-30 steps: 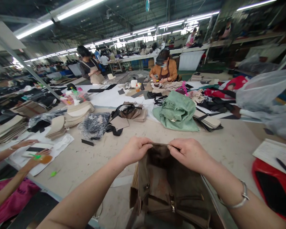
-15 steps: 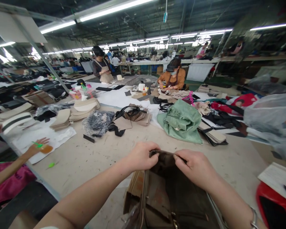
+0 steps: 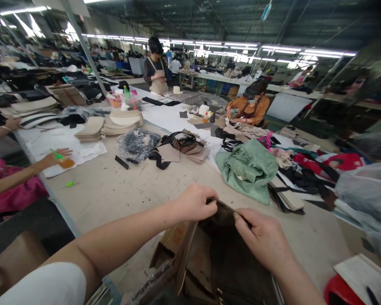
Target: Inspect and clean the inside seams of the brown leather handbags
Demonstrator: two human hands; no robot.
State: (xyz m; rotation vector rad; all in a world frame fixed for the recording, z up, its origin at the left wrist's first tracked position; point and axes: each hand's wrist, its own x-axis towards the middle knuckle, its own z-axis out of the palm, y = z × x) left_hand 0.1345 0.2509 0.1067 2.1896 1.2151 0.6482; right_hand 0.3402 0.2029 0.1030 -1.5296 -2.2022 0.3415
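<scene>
A dark brown bag (image 3: pixel 238 258) stands upright at the front of the table, its mouth facing me. My left hand (image 3: pixel 195 204) is closed on the far left part of its top edge, thumb and fingers pinching the rim. On the right part of the same edge, my right hand (image 3: pixel 263 233) grips with the thumb on the near side. A short stretch of rim runs between the two hands. The bag's inside is dark, and its lower part leaves the view. Against its left side are brown cardboard-like pieces (image 3: pixel 169 243).
Beyond my hands lie a green cloth bundle (image 3: pixel 247 165), a plastic-wrapped dark bundle (image 3: pixel 138 144) and stacked beige panels (image 3: pixel 90 129). At left a co-worker's hand (image 3: pixel 55 157) holds a bottle of amber liquid. A red object (image 3: pixel 339 292) with papers sits at lower right.
My view has turned a little left and tilted, so the table's things appear further right. Both hands keep hold of the bag's rim, and the bag's upper edge leans slightly differently.
</scene>
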